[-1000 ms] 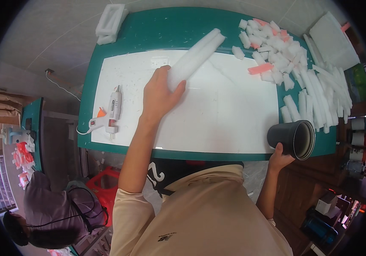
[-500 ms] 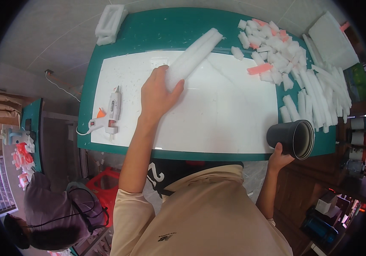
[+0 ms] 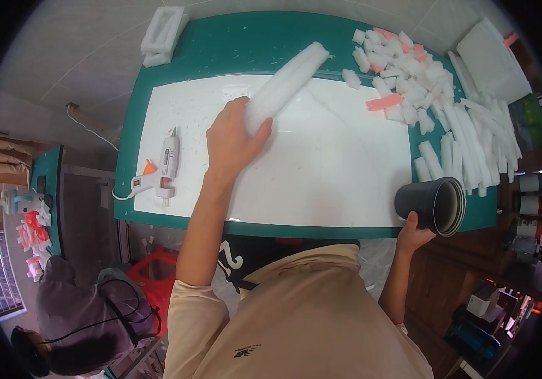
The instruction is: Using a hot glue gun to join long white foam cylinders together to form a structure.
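My left hand (image 3: 232, 140) grips the near end of a long white foam roll (image 3: 287, 81), which slants up and to the right over a white sheet (image 3: 321, 170) on the green table (image 3: 233, 44). At the table's near right corner, my right hand (image 3: 413, 232) holds a stack of dark grey cups (image 3: 432, 205) lying on its side, mouth facing right.
A white glue gun (image 3: 160, 167) with an orange trigger lies on the sheet's left edge, its cord running off left. Several white and pink foam pieces (image 3: 403, 63) and white strips (image 3: 473, 142) crowd the right side. A white foam block (image 3: 163, 33) rests at the far left corner.
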Demonstrator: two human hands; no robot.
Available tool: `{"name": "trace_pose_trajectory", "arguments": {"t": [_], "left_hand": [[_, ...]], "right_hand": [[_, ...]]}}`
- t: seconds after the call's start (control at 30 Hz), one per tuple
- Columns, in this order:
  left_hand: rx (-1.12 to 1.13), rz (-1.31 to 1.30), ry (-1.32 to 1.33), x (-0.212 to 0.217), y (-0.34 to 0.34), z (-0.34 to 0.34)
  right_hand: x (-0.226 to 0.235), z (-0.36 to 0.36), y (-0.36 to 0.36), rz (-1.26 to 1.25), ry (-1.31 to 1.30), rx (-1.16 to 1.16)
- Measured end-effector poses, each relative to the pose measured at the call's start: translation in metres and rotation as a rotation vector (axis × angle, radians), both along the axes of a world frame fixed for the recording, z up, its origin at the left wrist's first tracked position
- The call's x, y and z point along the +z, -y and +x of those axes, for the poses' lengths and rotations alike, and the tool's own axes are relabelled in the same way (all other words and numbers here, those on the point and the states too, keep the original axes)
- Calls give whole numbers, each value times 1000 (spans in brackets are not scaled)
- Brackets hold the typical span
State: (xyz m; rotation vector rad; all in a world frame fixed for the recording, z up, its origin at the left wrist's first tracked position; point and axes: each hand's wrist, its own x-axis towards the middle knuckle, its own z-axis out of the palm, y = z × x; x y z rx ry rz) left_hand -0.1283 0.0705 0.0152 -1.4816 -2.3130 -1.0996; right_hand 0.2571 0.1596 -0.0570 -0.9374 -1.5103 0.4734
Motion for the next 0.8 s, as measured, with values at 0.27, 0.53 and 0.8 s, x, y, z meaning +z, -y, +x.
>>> {"name": "trace_pose_trajectory", "arguments": {"t": [0.27, 0.53, 0.8], "left_hand": [[6, -17, 61, 0, 0, -1], [-6, -16, 84, 0, 1, -4], [-2, -17, 127, 0, 0, -5]], "right_hand": [[2, -2, 1, 6, -2, -15], [2, -2, 0, 13, -1, 2], [1, 2, 2, -48, -12, -13]]}}
